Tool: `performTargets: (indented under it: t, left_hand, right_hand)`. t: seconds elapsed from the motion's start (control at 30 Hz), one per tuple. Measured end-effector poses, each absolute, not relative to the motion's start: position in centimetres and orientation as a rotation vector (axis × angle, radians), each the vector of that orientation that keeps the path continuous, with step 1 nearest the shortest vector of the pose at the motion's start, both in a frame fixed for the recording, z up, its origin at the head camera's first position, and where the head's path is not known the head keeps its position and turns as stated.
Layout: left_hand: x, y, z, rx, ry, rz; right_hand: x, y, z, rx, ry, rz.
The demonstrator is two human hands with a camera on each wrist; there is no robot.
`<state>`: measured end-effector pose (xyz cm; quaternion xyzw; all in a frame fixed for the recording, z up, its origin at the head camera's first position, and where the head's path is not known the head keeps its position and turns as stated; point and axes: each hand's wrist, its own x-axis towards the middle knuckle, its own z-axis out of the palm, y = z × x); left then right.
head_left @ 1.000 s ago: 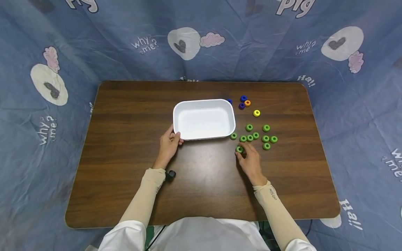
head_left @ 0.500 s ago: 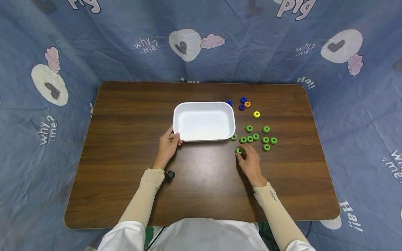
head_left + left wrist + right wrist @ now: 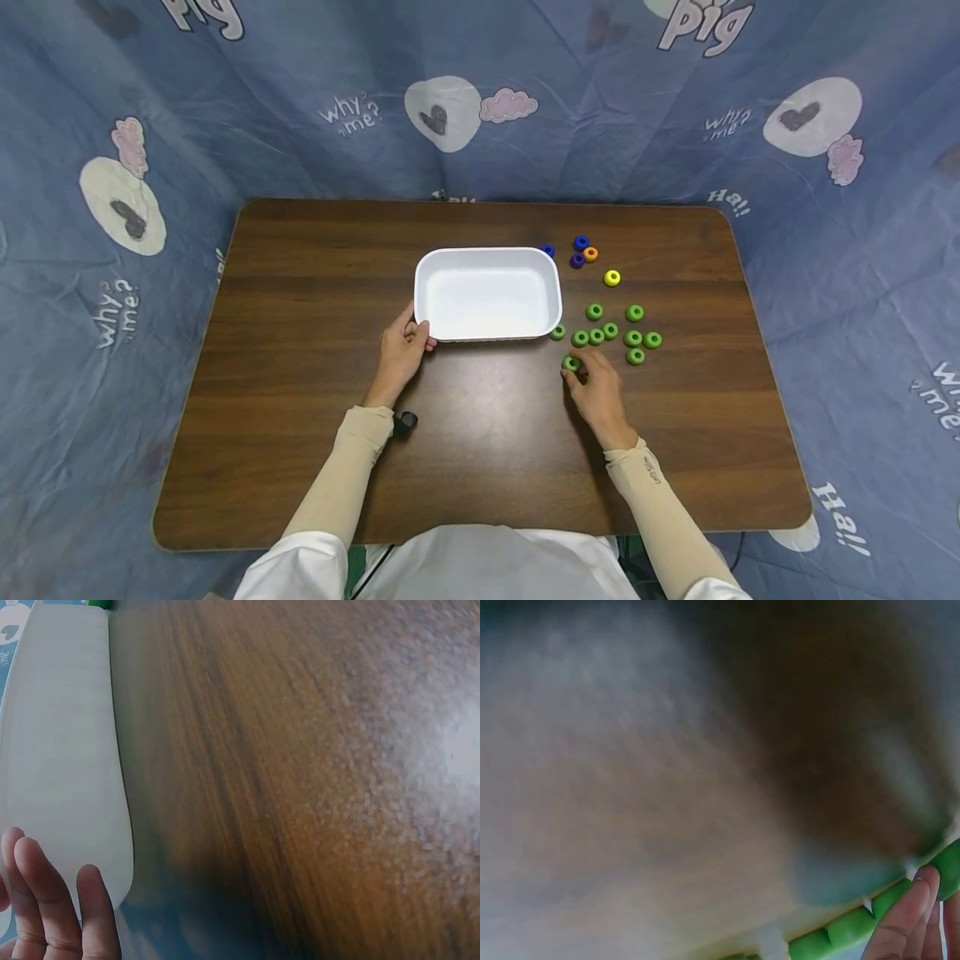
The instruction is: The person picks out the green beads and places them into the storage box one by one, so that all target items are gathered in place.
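A shallow white rectangular tray (image 3: 487, 336) lies mid-table, its long side facing the body. My left hand (image 3: 400, 350) grips its near left corner, thumb at the front rim and fingers along the side. In the left wrist view, the fingers (image 3: 97, 907) lie against the tray wall (image 3: 67, 750). To the right of the tray, my right hand (image 3: 598, 392) pinches a green ring-shaped bead (image 3: 570, 363) between thumb and index finger, at table level. The right wrist view shows that green bead (image 3: 949, 870) by the fingertips, partly cut off by the frame edge.
Several loose green beads (image 3: 611, 331) lie beyond the right hand. Farther back are a yellow bead (image 3: 612, 278), an orange bead (image 3: 590, 254) and blue beads (image 3: 581, 242), one partly hidden by the tray. A patterned blue cloth (image 3: 300, 150) surrounds the brown wooden table (image 3: 300, 275).
Both hands, the tray and the beads keep their places relative to the table. The whole head view has shifted slightly downward in the frame.
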<state>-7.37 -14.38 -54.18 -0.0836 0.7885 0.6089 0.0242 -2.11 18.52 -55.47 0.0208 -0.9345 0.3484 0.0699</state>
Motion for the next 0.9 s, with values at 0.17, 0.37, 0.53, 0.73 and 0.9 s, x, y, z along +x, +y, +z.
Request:
performTargets:
  t: [0.17, 0.37, 0.53, 0.73, 0.9]
  left_hand:
    - [-7.0, -14.0, -51.4, -0.246, 2.442, 1.838]
    - [-6.3, -13.7, -49.8, -0.219, 2.471, 1.829]
    - [-6.8, -14.0, -50.7, -0.254, 2.449, 1.816]
    - [-7.8, -14.5, -53.5, -0.264, 2.465, 1.874]
    - [-7.4, -14.2, -54.5, -0.235, 2.482, 1.895]
  right_hand:
    - [-2.7, 18.3, -54.6, 0.087, -2.776, 1.042]
    - [-4.0, 17.2, -52.7, 0.151, -2.685, 1.071]
    - [-6.0, 15.2, -51.2, 0.246, -2.621, 1.091]
    - [-8.9, 12.6, -49.6, 0.323, -2.569, 1.088]
    - [-10.3, 11.3, -50.0, 0.332, -2.618, 1.07]
